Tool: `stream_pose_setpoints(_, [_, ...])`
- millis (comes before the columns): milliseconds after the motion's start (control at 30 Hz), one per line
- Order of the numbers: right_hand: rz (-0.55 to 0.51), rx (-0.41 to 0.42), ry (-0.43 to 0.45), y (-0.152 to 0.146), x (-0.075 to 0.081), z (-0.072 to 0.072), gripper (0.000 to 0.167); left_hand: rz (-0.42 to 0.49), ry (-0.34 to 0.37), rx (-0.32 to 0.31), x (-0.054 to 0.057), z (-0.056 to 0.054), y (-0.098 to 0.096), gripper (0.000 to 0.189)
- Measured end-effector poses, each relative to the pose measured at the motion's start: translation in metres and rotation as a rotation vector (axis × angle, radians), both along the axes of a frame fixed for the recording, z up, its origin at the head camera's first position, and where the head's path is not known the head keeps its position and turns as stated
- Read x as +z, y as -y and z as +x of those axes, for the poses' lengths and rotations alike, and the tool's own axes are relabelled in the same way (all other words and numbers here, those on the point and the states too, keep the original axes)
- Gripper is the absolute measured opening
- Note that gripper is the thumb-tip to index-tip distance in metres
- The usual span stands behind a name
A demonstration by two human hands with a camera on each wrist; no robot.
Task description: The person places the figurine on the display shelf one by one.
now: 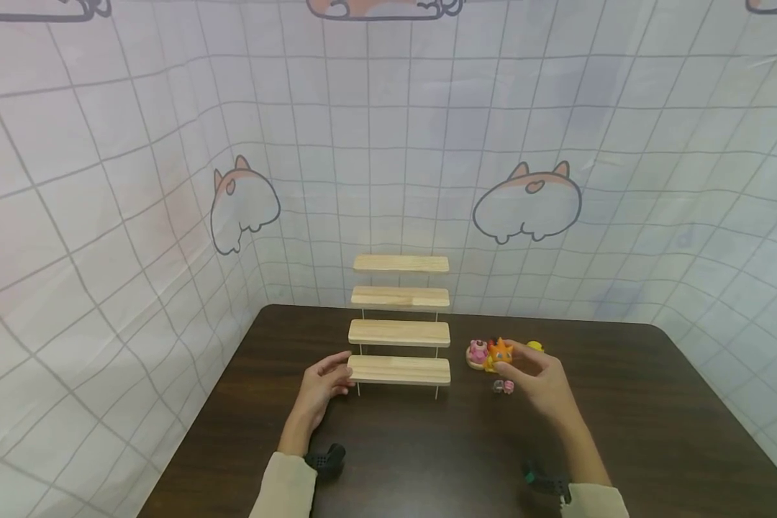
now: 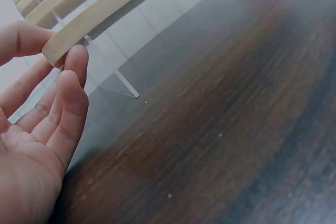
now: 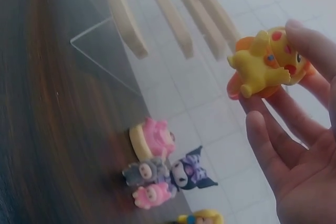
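Observation:
My left hand [image 1: 319, 388] pinches the left end of the lowest board of a four-tier wooden display stand [image 1: 398, 370]. In the left wrist view, the fingers hold the board end [image 2: 63, 45] from above and below, near a thin clear leg [image 2: 126, 83]. To the right of the stand, my right hand [image 1: 542, 380] grips a small yellow and orange toy figure [image 3: 262, 69] between thumb and fingers, raised off the table. Beneath it stand a pink figure on a round base [image 3: 155, 139], a grey one [image 3: 143, 172], a small pink one [image 3: 152, 196] and a black-and-purple one [image 3: 191, 172].
A yellow figure [image 1: 534, 347] is behind the right hand, partly hidden by it. The dark wooden table [image 1: 401, 446] has a white grid-patterned cloth [image 1: 401, 180] rising behind it and at its sides. Black straps with devices [image 1: 326, 460] sit on the wrists.

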State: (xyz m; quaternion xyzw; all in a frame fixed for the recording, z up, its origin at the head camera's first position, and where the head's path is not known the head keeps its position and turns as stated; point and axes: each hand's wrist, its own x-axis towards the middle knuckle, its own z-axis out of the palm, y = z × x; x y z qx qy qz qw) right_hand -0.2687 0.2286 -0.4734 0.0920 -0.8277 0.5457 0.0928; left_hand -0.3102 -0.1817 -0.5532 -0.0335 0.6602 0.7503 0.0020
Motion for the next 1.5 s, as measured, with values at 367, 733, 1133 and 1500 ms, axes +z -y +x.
stream_pose_setpoints(367, [-0.016,0.032,-0.001,0.019,0.004,0.005,0.048,0.022,-0.003,-0.006,-0.003,-0.001,0.0,0.047])
stream_pose_setpoints(733, [-0.093,0.059,0.021,0.045,0.008,0.009,0.048,0.014,-0.001,0.004,-0.003,0.002,0.001,0.044])
stream_pose_setpoints(1133, [-0.183,0.107,-0.008,0.081,0.009,0.007,0.045,0.023,-0.005,-0.012,-0.004,0.002,0.002,0.044])
stream_pose_setpoints(1500, [-0.159,0.153,-0.006,0.111,0.01,-0.009,0.045,0.042,-0.019,-0.015,-0.003,0.002,0.002,0.044])
